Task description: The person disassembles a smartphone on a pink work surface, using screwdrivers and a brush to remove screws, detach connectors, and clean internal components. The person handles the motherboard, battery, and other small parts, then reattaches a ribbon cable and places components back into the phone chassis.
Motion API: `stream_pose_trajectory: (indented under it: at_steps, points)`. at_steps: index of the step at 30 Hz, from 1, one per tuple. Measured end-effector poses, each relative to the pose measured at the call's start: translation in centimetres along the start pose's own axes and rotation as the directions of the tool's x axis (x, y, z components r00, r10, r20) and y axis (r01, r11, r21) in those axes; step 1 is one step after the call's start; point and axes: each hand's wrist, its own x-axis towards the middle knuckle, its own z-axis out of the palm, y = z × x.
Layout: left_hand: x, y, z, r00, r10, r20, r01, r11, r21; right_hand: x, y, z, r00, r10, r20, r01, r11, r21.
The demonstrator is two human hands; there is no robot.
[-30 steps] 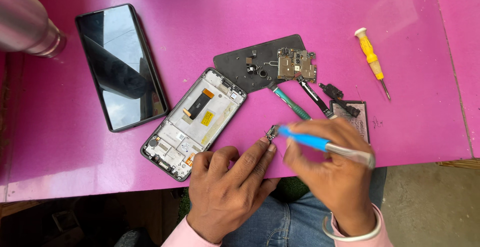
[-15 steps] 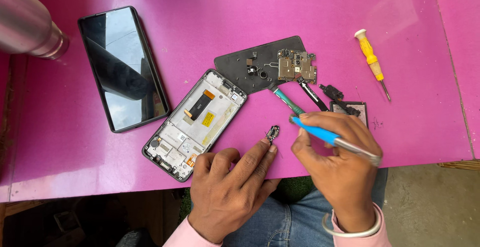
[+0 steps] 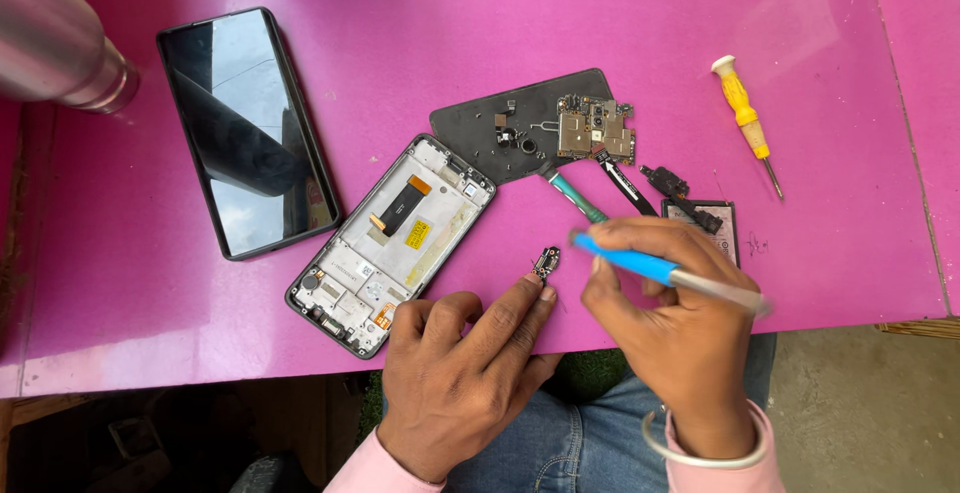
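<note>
My left hand (image 3: 455, 368) rests on the pink table (image 3: 400, 63) at its near edge, with the index fingertip holding a small dark circuit part (image 3: 546, 262) down on the table. My right hand (image 3: 680, 323) grips a blue-handled tool (image 3: 640, 265) with a metal shaft, its blue tip pointing left, just right of the small part. An opened phone frame (image 3: 390, 228) with exposed internals lies to the left of my left hand.
A black phone (image 3: 245, 128) lies screen-up at the left. A dark back cover (image 3: 520, 123) carries a circuit board (image 3: 595, 128) and small parts. A teal tool (image 3: 575, 196), a black flex cable (image 3: 625, 181), a yellow screwdriver (image 3: 745, 118) and a metal bottle (image 3: 55, 43) are also here.
My right hand has drawn the blue tool's tip away from the small part, to the right. My left finger keeps pressing the part down.
</note>
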Motion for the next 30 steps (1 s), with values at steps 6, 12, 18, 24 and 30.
stream_pose_trajectory:
  at_steps: [6, 12, 18, 24, 30]
  points:
    - [-0.1, 0.0, 0.1, 1.0, -0.001, 0.006, 0.002, 1.0, -0.021, -0.1, -0.1, 0.0, 0.995, 0.083, -0.061, -0.082, 0.997, 0.013]
    - [0.2, 0.0, 0.1, 1.0, 0.028, -0.009, -0.028, 0.999, 0.04, -1.2, -0.3, 0.6, 0.99, 0.029, -0.137, -0.014, 0.994, 0.111]
    - [0.9, 0.2, -0.7, 1.0, 0.018, 0.006, -0.018, 1.0, -0.008, -2.7, 0.4, 1.7, 0.986, -0.028, -0.164, 0.042, 0.996, 0.082]
    - [1.4, -0.6, -3.2, 0.97, -0.203, -0.133, 0.219, 0.968, 0.123, -3.1, 1.3, 1.7, 0.989, 0.013, -0.149, 0.005, 0.993, 0.118]
    - [2.0, -2.4, -4.8, 0.905, -0.42, -0.064, 0.415, 0.84, 0.35, -2.5, 1.5, 1.4, 0.997, -0.008, -0.08, 0.023, 0.981, 0.195]
